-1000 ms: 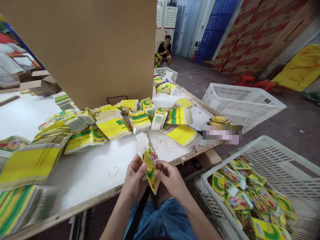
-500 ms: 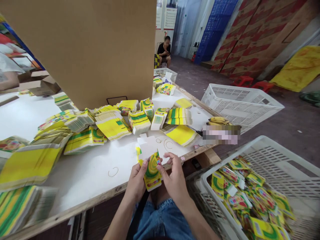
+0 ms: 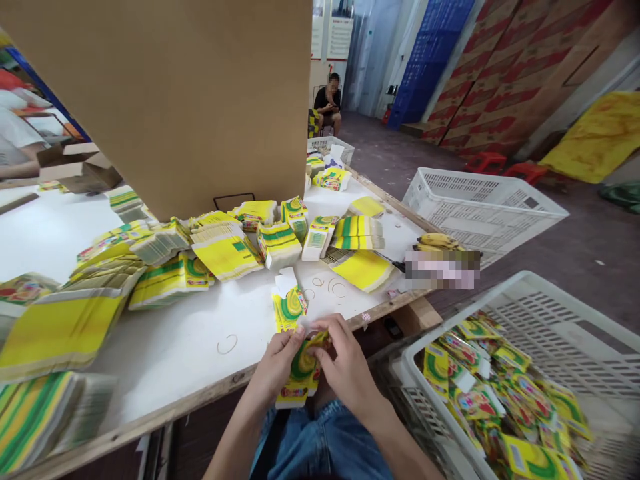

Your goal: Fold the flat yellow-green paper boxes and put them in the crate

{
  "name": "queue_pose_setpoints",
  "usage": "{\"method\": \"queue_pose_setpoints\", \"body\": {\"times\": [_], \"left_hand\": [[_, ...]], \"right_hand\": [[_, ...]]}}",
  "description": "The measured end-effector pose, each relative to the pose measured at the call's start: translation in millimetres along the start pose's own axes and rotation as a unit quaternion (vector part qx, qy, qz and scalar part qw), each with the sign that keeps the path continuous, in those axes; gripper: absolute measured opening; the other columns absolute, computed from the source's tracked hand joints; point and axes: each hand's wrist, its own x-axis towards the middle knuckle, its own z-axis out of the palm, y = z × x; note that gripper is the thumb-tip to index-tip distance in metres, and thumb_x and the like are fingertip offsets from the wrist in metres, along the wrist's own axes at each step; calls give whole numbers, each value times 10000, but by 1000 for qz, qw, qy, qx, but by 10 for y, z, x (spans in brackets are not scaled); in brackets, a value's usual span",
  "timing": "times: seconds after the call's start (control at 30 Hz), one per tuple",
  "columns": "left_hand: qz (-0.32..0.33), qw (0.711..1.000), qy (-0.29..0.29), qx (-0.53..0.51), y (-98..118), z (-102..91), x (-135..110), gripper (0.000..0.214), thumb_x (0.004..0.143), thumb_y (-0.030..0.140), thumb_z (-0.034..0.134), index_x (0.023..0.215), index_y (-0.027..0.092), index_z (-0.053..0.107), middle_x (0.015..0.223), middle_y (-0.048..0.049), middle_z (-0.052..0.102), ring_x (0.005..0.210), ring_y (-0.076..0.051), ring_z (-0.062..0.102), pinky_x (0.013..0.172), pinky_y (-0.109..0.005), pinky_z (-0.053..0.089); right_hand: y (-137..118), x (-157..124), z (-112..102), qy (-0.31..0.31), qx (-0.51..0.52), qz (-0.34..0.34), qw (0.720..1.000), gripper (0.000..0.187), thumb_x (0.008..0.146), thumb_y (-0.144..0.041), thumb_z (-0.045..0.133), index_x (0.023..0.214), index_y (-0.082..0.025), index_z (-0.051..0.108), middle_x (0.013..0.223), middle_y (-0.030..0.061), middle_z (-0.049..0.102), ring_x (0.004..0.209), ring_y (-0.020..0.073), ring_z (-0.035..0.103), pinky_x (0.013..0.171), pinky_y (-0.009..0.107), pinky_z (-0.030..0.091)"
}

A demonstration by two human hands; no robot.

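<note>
Both my hands hold a small yellow-and-green printed carton (image 3: 299, 371) over my lap at the table's near edge. My left hand (image 3: 274, 368) grips its left side, fingers curled. My right hand (image 3: 344, 363) pinches its top flap, fingers closed on it. Just beyond my hands another flat carton blank (image 3: 289, 303) with a white tab lies on the white table (image 3: 185, 340).
Several stacks of flat yellow-green blanks (image 3: 225, 250) cover the table behind a big cardboard sheet (image 3: 170, 93). A white crate of folded cartons (image 3: 505, 393) stands at my right, an empty crate (image 3: 480, 203) beyond it. Bananas (image 3: 440, 241) lie at the table corner. A person (image 3: 329, 100) sits far off.
The carton has been folded from an opened-out blank into a closed shape and lowered toward my lap. My right hand has shifted onto its top flap.
</note>
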Motion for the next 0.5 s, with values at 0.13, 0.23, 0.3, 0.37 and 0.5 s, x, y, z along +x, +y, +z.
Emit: {"method": "queue_pose_setpoints", "body": {"times": [0.13, 0.23, 0.3, 0.37, 0.5], "left_hand": [[-18, 990, -137, -44, 41, -4, -32, 521, 662, 634, 720, 801, 133, 702, 694, -70, 695, 627, -190, 654, 565, -268, 488], [-6, 982, -176, -64, 33, -5, -60, 543, 643, 620, 745, 867, 126, 725, 753, -86, 719, 661, -195, 662, 556, -252, 469], [-4, 984, -164, -74, 6, -22, -67, 525, 637, 594, 766, 867, 125, 724, 777, -91, 727, 683, -201, 670, 576, -257, 480], [-10, 987, -135, -82, -29, -49, -61, 460, 624, 523, 806, 842, 128, 718, 781, -88, 732, 706, -211, 680, 606, -273, 500], [-18, 995, -64, -80, -76, -84, -30, 419, 601, 470, 827, 812, 128, 707, 721, -72, 729, 662, -216, 682, 601, -297, 521]], "right_hand": [[8, 26, -61, 33, 75, 27, 996, 67, 844, -151, 586, 861, -212, 566, 864, 9, 547, 801, 164, 563, 720, 270, 485], [-11, 54, -95, 46, 87, 21, 995, 86, 866, -194, 576, 788, -209, 544, 821, 8, 520, 749, 155, 528, 669, 260, 459], [-24, 70, -104, 44, 85, 14, 995, 107, 874, -208, 573, 772, -207, 542, 814, 11, 511, 742, 155, 514, 660, 263, 444], [-26, 77, -109, 35, 84, 6, 996, 128, 883, -226, 574, 761, -206, 538, 795, 7, 501, 731, 155, 499, 652, 266, 427], [12, 62, -120, 27, 114, 2, 993, 221, 905, -291, 564, 705, -205, 529, 750, -4, 461, 713, 154, 476, 639, 266, 402]]}}
